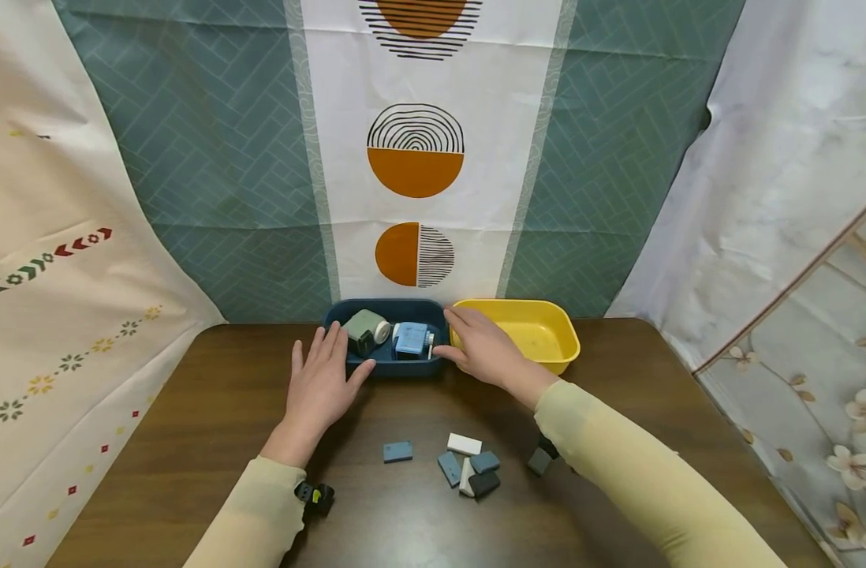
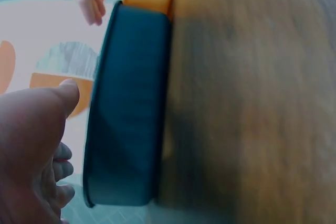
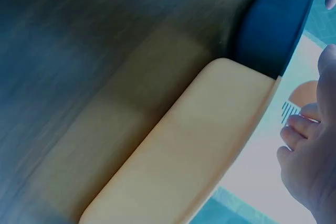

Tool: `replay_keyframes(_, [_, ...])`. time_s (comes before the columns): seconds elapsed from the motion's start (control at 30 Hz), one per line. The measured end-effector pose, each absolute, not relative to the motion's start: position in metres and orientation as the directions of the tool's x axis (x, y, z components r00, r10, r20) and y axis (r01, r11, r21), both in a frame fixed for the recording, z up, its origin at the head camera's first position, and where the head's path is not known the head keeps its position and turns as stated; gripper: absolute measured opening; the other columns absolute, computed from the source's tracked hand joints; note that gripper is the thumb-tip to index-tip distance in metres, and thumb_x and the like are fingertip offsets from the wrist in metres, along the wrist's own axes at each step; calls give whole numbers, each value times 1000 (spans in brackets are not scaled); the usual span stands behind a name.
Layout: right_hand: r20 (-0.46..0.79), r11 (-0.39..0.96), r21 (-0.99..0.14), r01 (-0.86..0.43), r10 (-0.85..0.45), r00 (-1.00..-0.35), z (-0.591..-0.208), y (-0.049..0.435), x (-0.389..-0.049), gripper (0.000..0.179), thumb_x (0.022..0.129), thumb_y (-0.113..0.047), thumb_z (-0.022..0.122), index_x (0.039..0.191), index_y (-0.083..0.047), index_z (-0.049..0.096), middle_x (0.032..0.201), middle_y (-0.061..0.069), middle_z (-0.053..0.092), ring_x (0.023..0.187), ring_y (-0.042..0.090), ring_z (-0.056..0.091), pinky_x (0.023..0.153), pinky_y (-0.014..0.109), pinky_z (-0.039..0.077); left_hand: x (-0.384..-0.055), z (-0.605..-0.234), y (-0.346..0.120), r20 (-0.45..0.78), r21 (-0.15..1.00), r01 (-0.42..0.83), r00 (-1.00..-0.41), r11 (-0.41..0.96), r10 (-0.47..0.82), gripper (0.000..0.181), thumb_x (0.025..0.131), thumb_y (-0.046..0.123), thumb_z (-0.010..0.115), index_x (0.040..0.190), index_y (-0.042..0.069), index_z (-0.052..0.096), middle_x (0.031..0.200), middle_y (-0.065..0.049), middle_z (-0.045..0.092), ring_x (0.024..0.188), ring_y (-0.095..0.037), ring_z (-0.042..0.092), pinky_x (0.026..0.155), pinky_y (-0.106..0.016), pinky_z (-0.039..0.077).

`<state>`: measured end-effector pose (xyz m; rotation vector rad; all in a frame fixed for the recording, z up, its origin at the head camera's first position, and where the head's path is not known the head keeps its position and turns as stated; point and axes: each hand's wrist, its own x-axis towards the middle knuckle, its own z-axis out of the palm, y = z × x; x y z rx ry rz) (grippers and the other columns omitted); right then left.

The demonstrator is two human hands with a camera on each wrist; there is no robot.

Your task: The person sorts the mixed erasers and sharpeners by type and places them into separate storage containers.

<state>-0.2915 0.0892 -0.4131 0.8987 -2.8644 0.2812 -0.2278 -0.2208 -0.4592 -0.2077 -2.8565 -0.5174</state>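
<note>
A dark blue plastic bin (image 1: 397, 368) stands at the back of the table. In it lie a sage-green object (image 1: 365, 325) with a round white end and a light blue boxy object (image 1: 411, 338) with a white knob-like part; their exact kind cannot be told. My left hand (image 1: 321, 386) is at the bin's left end, fingers straight and thumb spread. At the opposite end my right hand (image 1: 486, 345) hovers or rests near the rim, over the gap to the yellow bin (image 1: 546, 335), its fingers extended. Whether either hand touches the blue bin is unclear.
Several small blocks, among them a white block (image 1: 464, 444), a black block (image 1: 484, 483) and a blue-grey block (image 1: 397, 451), lie on the wooden table (image 1: 397, 521). Another grey block (image 1: 539, 461) sits by the right sleeve. A patterned cloth (image 1: 234, 158) hangs behind the bins.
</note>
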Motion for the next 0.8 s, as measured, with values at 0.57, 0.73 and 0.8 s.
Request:
replay_keyframes(0.57, [243, 800, -133, -585, -546, -802, -420, 170, -233, 85, 106, -53, 72, 166, 1, 46, 167, 21, 49, 157, 39, 44, 131, 55, 29, -222, -437, -174, 259, 241, 393, -907, 887, 332, 86, 111, 58, 61, 173, 6, 34, 181, -12, 27, 168, -36, 21, 134, -64, 6])
replay_keyframes(0.73, [232, 807, -128, -577, -541, -808, -424, 189, -216, 86, 105, -53, 73, 166, 1, 45, 168, 20, 49, 157, 38, 43, 132, 54, 28, -229, -433, -165, 242, 213, 483, -868, 849, 433, 86, 111, 59, 60, 174, 8, 33, 182, -8, 25, 168, -34, 21, 135, -61, 10])
replay_keyframes(0.8, [225, 809, -125, -575, -541, -810, -426, 196, -209, 86, 105, -54, 72, 166, 1, 45, 168, 20, 49, 158, 37, 43, 132, 54, 28, -234, -432, -161, 233, 199, 522, -847, 830, 477, 85, 111, 60, 59, 174, 9, 33, 182, -7, 24, 168, -32, 21, 135, -60, 11])
